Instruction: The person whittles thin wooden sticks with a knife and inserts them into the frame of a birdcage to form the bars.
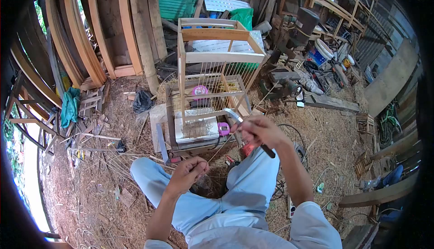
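Note:
My right hand (262, 133) is closed around a knife (270, 151); its dark handle sticks out below the fist and its bright blade points up and left. My left hand (189, 173) is held above my left thigh with the fingers curled in. A thin pale stick (220, 148) shows between the two hands; whether the left fingers pinch it is not clear. In front of me a wooden frame with thin upright bars (225, 58), like a cage, stands on a low wooden stand (194, 150). A pink tape measure (224, 129) lies beside its lower bars.
A hand saw (161, 141) leans at the stand's left side. Another pink round object (199, 91) sits behind the bars. Wood shavings and thin sticks (113, 167) cover the floor. Wooden frames (129, 27) lean at the left; a heavy beam (332, 102) lies on the right.

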### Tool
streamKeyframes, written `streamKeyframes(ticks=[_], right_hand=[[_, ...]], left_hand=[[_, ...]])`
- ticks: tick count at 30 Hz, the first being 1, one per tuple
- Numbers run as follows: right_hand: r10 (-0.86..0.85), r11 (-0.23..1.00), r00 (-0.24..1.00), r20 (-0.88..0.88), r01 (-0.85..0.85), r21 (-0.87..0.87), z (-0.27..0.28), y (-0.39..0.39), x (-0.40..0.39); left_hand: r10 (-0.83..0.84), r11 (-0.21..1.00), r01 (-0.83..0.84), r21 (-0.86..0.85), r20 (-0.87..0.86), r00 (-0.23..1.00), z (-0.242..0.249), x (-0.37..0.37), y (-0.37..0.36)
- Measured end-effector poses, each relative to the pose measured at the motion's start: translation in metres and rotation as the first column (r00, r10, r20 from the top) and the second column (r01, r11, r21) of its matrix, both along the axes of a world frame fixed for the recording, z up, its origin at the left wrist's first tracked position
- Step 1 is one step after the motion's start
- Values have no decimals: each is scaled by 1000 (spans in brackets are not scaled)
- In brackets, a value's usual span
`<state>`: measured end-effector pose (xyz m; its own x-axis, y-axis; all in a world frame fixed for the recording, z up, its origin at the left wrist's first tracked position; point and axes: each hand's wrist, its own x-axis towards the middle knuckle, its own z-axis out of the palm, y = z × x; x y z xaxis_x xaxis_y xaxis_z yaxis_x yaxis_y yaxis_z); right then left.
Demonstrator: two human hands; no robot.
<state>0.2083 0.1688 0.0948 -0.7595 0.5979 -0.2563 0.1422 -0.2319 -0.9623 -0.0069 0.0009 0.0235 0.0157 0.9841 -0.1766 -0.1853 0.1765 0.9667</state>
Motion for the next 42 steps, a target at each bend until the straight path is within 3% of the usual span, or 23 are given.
streamKeyframes(ticks=[1, 3, 7, 9, 10, 11, 13, 15, 16, 17, 19, 20, 22, 24, 27, 31, 32, 34, 35, 39, 41, 42], right_hand=[[-91, 994, 996, -2, 91, -52, 4, 4, 5], [-82, 997, 996, -30, 82, -12, -1, 20, 19], [-140, 987, 981, -132, 128, -95, 1, 36, 38], [-249, 968, 968, -32, 250, 19, 14, 42, 45], [-369, 928, 924, -100, 372, 16, 16, 50, 51], [-419, 901, 899, -127, 429, 66, 17, 62, 59], [-460, 860, 888, -20, 451, 239, 21, 60, 59], [-236, 759, 972, 0, 184, 625, -18, 58, 40], [-283, 633, 955, 88, 118, 765, -38, 50, 29], [-319, 586, 945, 78, 132, 799, -23, 19, 4], [-312, 562, 950, 7, 179, 807, -56, -2, -18], [-317, 641, 948, -19, 229, 732, -54, -17, -31], [-302, 721, 952, -45, 259, 643, -49, -37, -49], [-133, 754, 991, 18, 89, 651, -45, -47, -58], [-100, 803, 994, 41, 57, 593, -62, -48, -63], [-151, 732, 988, 36, 87, 676, -62, -44, -52], [-155, 737, 987, 42, 87, 670, -66, -41, -48], [-231, 734, 972, 40, 147, 663, -76, -32, -40], [-249, 736, 967, 46, 159, 659, -75, -31, -36], [-328, 682, 944, 44, 205, 702, -54, -22, -31], [-370, 517, 929, -10, 215, 828, -51, -12, -27], [-330, 488, 944, -6, 176, 855, -45, -7, -25]], left_hand=[[-2, 1000, 2, -1, -1, 1000, -4, -3, -4], [0, 1000, -1, -9, -58, 998, -12, -13, -12], [-50, 998, 49, -42, -19, 999, -18, -26, -23], [-112, 986, 116, -119, 40, 993, -24, -37, -25], [-107, 987, 111, -113, 36, 994, -30, -43, -26], [-69, 993, 77, -89, 83, 994, -39, -49, -27], [-8, 998, 16, -62, 118, 993, -36, -54, -28], [-4, 997, -19, 76, 284, 959, -21, -41, -18], [34, 974, -94, 205, 277, 960, -20, -30, -7], [134, 958, -191, 213, 256, 957, -16, -20, 3], [286, 897, -320, 305, 151, 946, -17, -8, 24], [337, 860, -336, 385, 67, 939, -22, -6, 35], [408, 818, -415, 398, 107, 907, -24, -4, 46], [478, 776, -503, 380, 165, 863, -23, -2, 54], [499, 784, -518, 343, 148, 854, -19, -2, 55], [534, 729, -532, 431, 129, 836, -9, -16, 52], [532, 719, -588, 370, 250, 809, -6, -28, 51], [639, 651, -620, 439, 124, 759, 6, -61, 48], [643, 555, -689, 466, 286, 711, 21, -67, 46], [765, 442, -769, 461, 253, 592, 37, -107, 31], [813, 427, -786, 446, 191, 550, 29, -119, 28], [991, 68, -773, 630, 50, 128, 31, -118, 28]])
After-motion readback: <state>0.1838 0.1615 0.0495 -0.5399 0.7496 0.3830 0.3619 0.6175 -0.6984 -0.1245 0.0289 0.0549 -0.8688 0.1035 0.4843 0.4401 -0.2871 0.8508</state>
